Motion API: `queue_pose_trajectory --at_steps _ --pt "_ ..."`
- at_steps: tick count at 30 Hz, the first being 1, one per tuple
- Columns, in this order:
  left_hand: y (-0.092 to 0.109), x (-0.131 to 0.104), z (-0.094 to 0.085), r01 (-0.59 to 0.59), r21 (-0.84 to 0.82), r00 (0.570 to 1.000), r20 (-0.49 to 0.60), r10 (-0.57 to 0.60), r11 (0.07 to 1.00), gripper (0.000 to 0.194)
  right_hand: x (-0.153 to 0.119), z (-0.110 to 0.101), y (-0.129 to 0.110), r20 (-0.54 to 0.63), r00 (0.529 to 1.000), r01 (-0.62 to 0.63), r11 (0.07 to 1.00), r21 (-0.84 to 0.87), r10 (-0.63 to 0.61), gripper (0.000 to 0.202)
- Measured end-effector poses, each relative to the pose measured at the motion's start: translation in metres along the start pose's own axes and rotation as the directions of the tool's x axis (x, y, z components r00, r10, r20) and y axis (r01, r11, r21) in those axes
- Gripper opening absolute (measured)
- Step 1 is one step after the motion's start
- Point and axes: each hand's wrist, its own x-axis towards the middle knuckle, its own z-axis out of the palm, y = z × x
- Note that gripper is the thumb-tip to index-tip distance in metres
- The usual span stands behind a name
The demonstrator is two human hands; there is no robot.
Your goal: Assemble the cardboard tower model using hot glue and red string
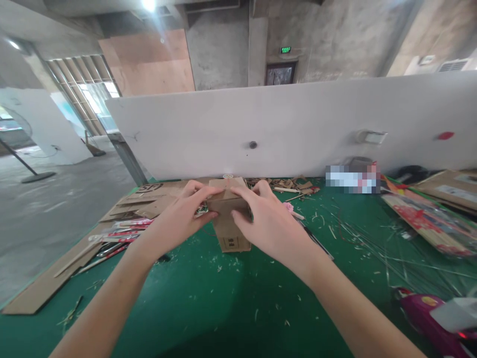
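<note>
A small cardboard box (231, 226) stands upright on the green table, with dark printed characters low on its front face. My left hand (185, 211) is at the box's upper left, its fingers on the top edge and its thumb by the front face. On the other side, my right hand (264, 214) lies over the upper right edge, fingertips on the top and thumb against the front. Both hands are curled around the top of the box. Behind it, a small round whitish piece (228, 176) shows.
Flat cardboard pieces (40, 288) and wrapped tools (122, 233) lie at the left. Cardboard scraps (303, 185) are behind the right hand. Clear thin rods (372, 253), a red-patterned packet (425, 223) and a magenta device (428, 318) are at the right. A white partition (298, 129) stands behind.
</note>
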Motion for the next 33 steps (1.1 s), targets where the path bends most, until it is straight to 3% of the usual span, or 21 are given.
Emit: queue_pose_trajectory --at_steps 5,9,15,18,21,25,33 --pt "-0.004 0.002 -0.003 -0.11 0.135 0.991 -0.06 0.119 0.985 0.036 -0.002 0.0 -0.003 0.033 0.999 0.031 0.999 0.033 -0.033 0.04" --pt "-0.002 0.002 -0.004 -0.152 0.147 0.985 -0.062 0.162 0.977 0.036 -0.001 -0.001 -0.004 0.043 0.998 0.032 0.997 0.064 -0.035 0.04" --pt "-0.001 0.001 -0.004 -0.129 0.137 0.989 -0.058 0.138 0.982 0.035 0.01 -0.01 0.023 0.104 0.994 0.012 0.965 0.262 -0.041 0.045" --pt "-0.001 0.002 -0.004 -0.112 0.14 0.992 -0.044 0.119 0.984 0.036 0.017 -0.005 0.042 0.087 0.996 -0.013 0.937 0.35 -0.018 0.055" --pt "-0.001 0.002 -0.004 -0.099 0.143 0.994 -0.037 0.105 0.985 0.037 0.023 0.003 0.053 0.143 0.986 0.017 0.894 0.447 -0.091 0.063" --pt "0.0 0.002 -0.004 -0.089 0.19 0.994 -0.046 0.1 0.978 0.039 0.025 0.011 0.057 0.182 0.975 0.009 0.842 0.539 -0.126 0.058" --pt "0.017 -0.004 -0.004 -0.006 0.339 0.997 -0.069 0.031 0.941 0.042 0.024 0.011 0.056 0.125 0.985 0.031 0.826 0.562 -0.121 0.05"
